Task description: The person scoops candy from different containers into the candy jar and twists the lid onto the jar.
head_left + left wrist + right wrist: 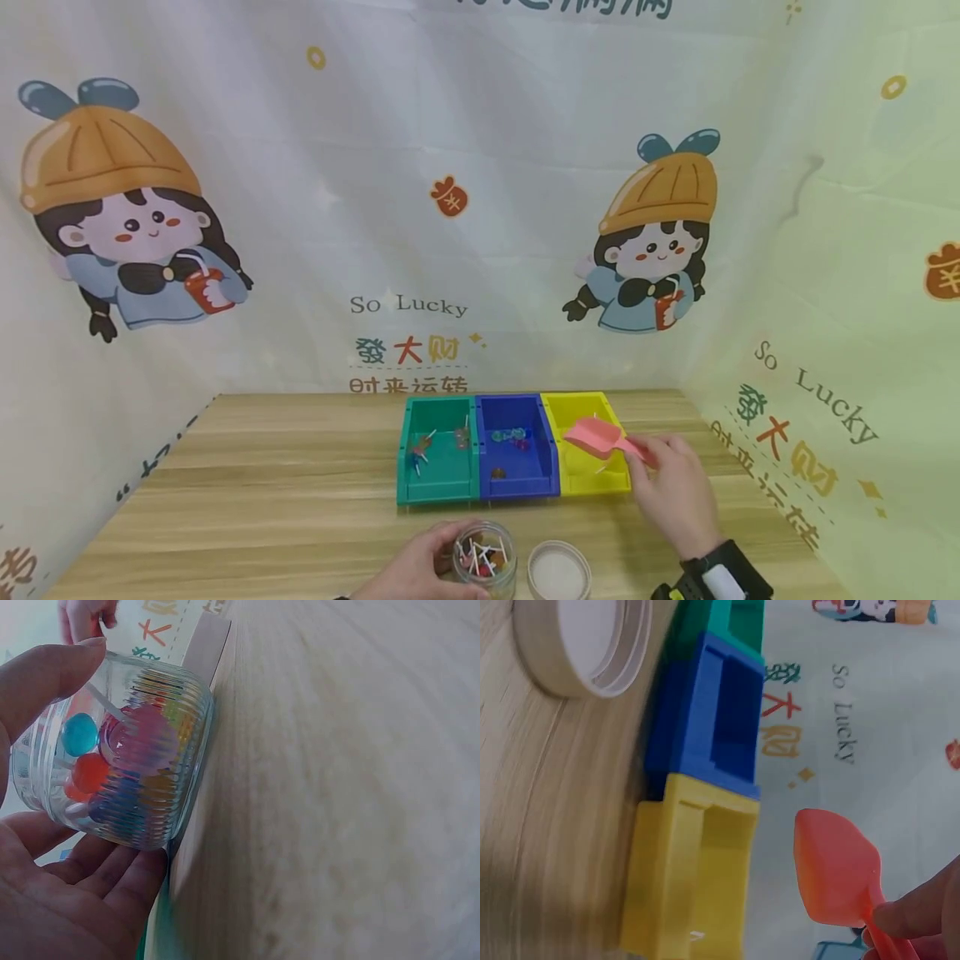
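My left hand (423, 567) grips a ribbed glass jar (187, 712) that stands on the table, thumb on one side and fingers on the other. Colourful lollipops (483, 554) with white sticks fill the jar. In my right hand (678, 496) is a pink scoop (596, 437), pinched by its handle above the yellow bin (588, 483). A few white sticks show in that bin, partly hidden by the scoop. Next to it, the blue bin (517, 487) holds several small candies, and the green bin (438, 492) has a few lollipops.
A round lid (559, 571) lies on the wooden table (285, 492) just right of the jar. The three bins stand side by side behind it. A printed cloth (315, 208) hangs at the back and along both sides.
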### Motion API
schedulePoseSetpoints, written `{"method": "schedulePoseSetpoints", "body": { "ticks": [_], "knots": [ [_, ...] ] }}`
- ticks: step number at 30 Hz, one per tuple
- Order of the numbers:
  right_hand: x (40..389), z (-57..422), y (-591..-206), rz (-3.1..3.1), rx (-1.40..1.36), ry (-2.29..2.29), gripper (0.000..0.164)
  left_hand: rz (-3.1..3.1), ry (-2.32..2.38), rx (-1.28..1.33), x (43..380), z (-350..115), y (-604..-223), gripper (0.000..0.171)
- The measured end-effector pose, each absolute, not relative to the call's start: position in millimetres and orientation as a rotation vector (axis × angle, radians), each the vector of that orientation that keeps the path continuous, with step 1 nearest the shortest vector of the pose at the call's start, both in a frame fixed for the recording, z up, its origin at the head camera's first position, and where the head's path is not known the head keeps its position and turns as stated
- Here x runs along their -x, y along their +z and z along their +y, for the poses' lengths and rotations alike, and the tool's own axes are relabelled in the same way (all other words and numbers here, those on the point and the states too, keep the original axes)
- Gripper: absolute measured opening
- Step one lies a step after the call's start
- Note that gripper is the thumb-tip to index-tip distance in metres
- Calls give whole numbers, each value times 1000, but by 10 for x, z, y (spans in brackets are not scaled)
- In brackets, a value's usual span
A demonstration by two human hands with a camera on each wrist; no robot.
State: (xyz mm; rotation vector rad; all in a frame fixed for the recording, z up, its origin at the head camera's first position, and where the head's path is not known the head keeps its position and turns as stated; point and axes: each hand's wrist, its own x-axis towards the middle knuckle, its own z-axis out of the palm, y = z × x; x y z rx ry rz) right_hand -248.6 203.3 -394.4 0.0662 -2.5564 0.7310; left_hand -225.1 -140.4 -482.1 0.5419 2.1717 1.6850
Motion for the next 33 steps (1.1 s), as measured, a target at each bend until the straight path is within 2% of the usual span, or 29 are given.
{"method": "schedulePoseSetpoints", "body": {
  "ticks": [11, 33],
  "knots": [
    [2778, 2138, -4207, -2650, 54, 754, 34, 2153, 1691, -513, 2250, -1415, -4821, 79],
    [2893, 2095, -4433, -2770, 131, 749, 34, 2170, 1685, -543, 2249, -1428, -4813, 79]
  ]
}}
